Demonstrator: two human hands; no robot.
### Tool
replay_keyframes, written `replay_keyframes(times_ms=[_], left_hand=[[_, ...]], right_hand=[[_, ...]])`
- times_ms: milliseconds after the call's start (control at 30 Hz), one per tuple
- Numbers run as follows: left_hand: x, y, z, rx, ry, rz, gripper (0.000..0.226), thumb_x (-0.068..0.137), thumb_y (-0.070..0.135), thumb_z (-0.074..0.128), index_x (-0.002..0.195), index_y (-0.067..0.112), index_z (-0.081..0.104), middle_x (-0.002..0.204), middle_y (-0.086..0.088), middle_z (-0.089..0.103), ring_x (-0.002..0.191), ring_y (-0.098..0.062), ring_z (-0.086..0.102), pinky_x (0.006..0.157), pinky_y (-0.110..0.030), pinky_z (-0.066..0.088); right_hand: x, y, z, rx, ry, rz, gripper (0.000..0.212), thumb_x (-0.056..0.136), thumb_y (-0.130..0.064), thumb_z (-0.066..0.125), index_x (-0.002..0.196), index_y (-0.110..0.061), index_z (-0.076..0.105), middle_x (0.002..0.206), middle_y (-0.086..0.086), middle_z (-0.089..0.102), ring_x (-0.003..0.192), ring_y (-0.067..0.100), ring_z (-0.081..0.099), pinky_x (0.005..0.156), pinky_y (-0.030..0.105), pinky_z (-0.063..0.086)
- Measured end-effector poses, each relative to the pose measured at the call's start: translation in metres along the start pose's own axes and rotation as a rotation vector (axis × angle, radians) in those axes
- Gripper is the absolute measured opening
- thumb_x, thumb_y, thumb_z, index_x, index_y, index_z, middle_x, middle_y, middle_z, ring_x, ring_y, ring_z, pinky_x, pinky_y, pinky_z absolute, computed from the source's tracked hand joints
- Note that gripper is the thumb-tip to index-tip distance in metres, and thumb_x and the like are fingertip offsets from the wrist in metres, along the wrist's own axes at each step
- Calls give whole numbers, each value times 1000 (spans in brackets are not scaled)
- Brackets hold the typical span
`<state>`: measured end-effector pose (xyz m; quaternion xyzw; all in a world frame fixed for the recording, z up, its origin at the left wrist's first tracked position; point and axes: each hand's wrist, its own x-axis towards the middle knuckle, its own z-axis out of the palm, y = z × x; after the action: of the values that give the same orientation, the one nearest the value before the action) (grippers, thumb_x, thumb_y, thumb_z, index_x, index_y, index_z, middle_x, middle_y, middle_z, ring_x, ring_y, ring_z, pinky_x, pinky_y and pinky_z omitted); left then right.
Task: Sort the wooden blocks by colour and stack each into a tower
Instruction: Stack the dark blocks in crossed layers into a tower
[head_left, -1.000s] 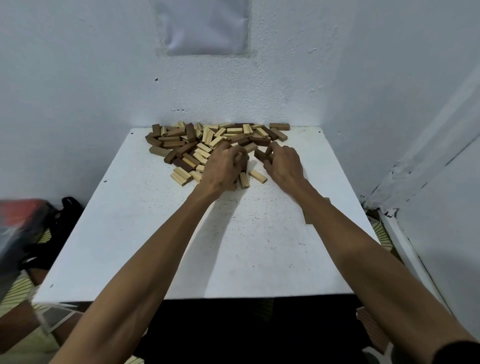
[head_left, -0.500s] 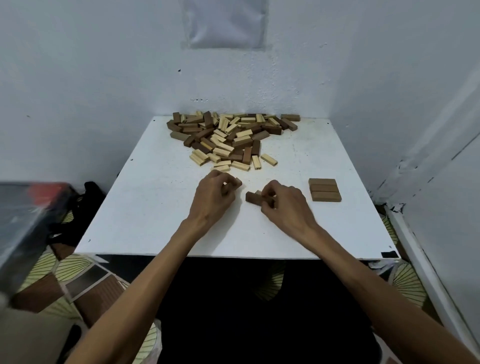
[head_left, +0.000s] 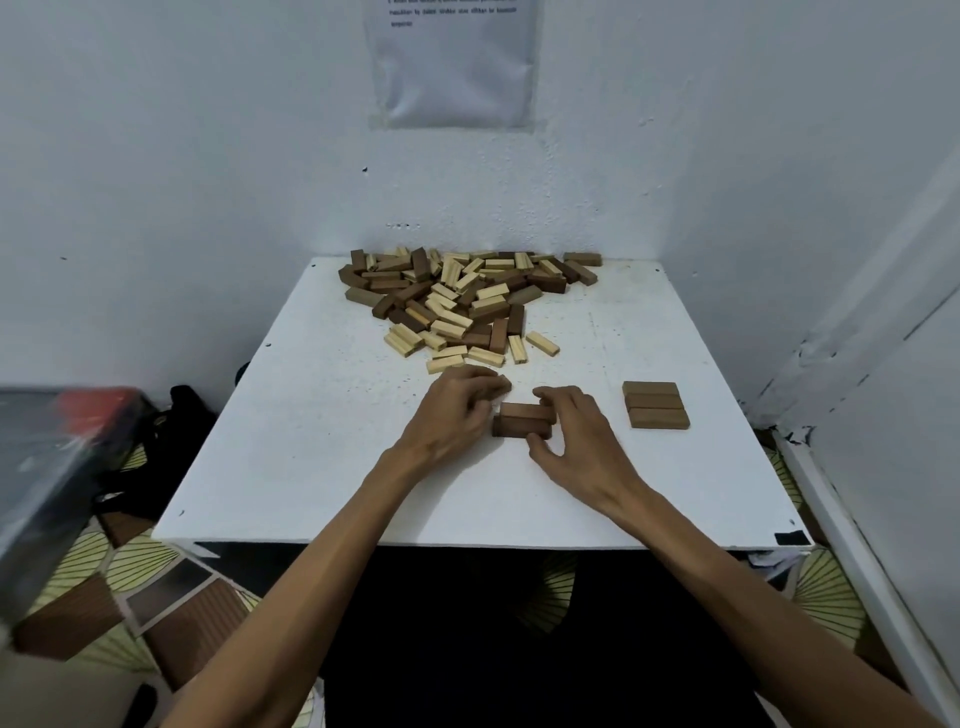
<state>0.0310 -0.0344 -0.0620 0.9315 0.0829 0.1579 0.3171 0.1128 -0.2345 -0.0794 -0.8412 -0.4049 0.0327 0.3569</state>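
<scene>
Two dark brown blocks (head_left: 524, 418) lie side by side on the desk (head_left: 322, 415), long axis left to right. The right hand (head_left: 579, 439) pinches their right end; the left hand (head_left: 452, 410) curls its fingers at their left end, grip unclear.

The blocks (head_left: 457, 306) are matt wood, the table (head_left: 322, 447) a matt, speckled white board, the wall (head_left: 208, 156) rough plaster.
</scene>
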Motion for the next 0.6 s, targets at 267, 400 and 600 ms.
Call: replay_keyframes(times_ms=[267, 400, 600], left_hand=[[2, -5, -23, -68, -219, -91, 61, 84, 4, 49, 143, 15, 59, 125, 2, 70, 106, -12, 65, 94, -33, 54], [5, -17, -34, 19, -398, -75, 71, 90, 7, 65, 155, 22, 42, 142, 6, 56, 110, -10, 58, 83, -17, 45], [25, -21, -28, 36, -533, 40, 86, 89, 30, 81, 160, 35, 32, 149, 10, 46, 126, -5, 43, 99, -17, 37]], right_hand=[[18, 12, -13, 43, 27, 35, 57, 96, -8, 61, 150, -21, 44, 146, 1, 50, 136, 19, 46, 111, 35, 42], [16, 13, -26, -91, -201, 10, 79, 89, -45, 67, 156, -23, 31, 145, -4, 35, 137, 15, 29, 110, 36, 39], [22, 8, -14, -53, -158, 19, 91, 80, -60, 78, 154, -25, 39, 138, -6, 46, 133, 13, 35, 102, 26, 36]])
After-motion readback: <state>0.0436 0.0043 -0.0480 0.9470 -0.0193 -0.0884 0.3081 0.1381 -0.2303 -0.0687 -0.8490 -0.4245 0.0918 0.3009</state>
